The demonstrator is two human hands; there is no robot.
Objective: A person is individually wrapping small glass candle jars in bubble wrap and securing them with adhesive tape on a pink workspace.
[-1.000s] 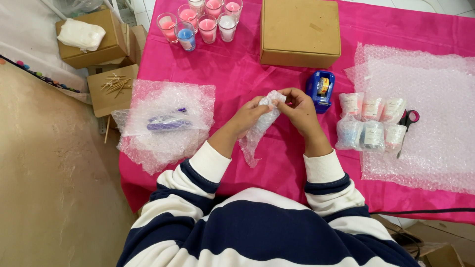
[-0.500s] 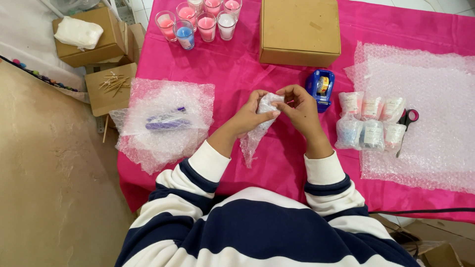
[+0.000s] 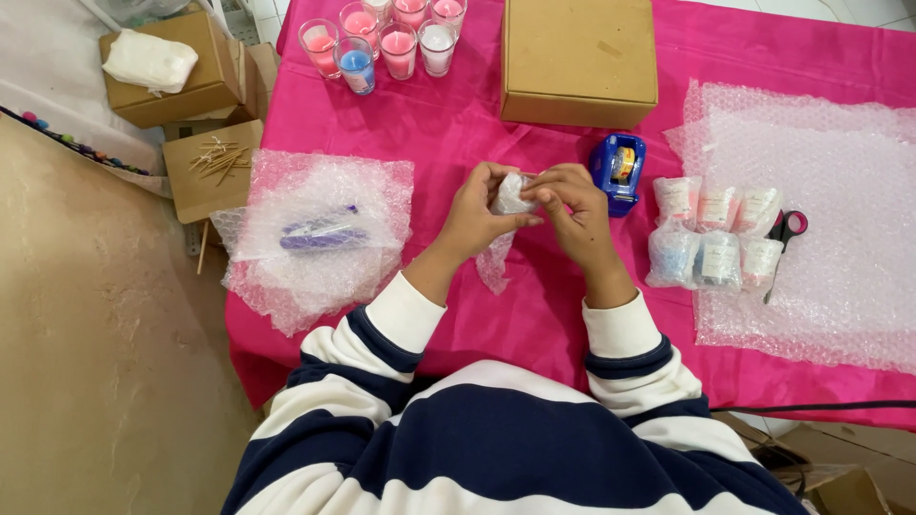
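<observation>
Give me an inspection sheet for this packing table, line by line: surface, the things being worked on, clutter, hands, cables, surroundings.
Surface: table under a pink cloth.
Job's things: small bubble-wrapped bundle held above the cloth, a loose tail of wrap hanging below it.
Clutter: blue tape dispenser; closed cardboard box; six wrapped bundles; scissors on a large bubble-wrap sheet; glass candles; purple item on a smaller bubble-wrap sheet.
Hands: left hand and right hand both in a grip on the bundle.
Cables: black cable along the near table edge.
Surroundings: open boxes on the floor at left, one holding thin sticks.
</observation>
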